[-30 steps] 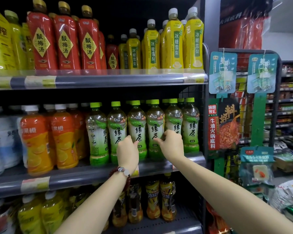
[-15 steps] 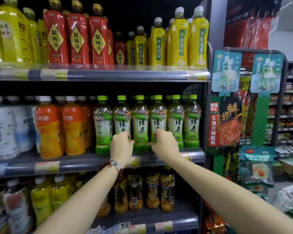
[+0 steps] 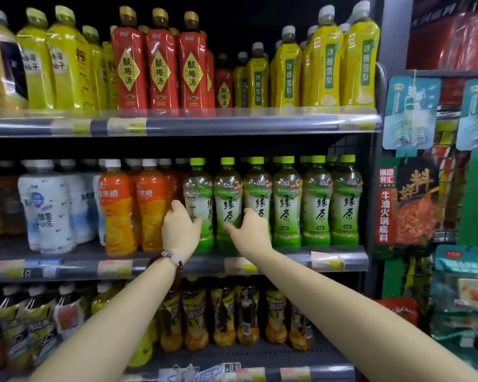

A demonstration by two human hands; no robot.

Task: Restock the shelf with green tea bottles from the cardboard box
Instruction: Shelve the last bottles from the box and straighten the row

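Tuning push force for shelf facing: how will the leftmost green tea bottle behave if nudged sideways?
The leftmost green tea bottle looks full, so probably heavy for its size and stiff. It is tall with a narrow base, so a high push may tip it; the left hand grips it low. The glossy label could be slippery. The neighbouring green tea bottle stands close and would likely stop it.

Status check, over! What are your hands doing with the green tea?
Left hand grips leftmost green tea bottle. Right hand on third one. Nothing blocking.

middle shelf (image 3: 287, 259), green tea bottles (image 3: 287, 205), orange bottles (image 3: 119, 213)
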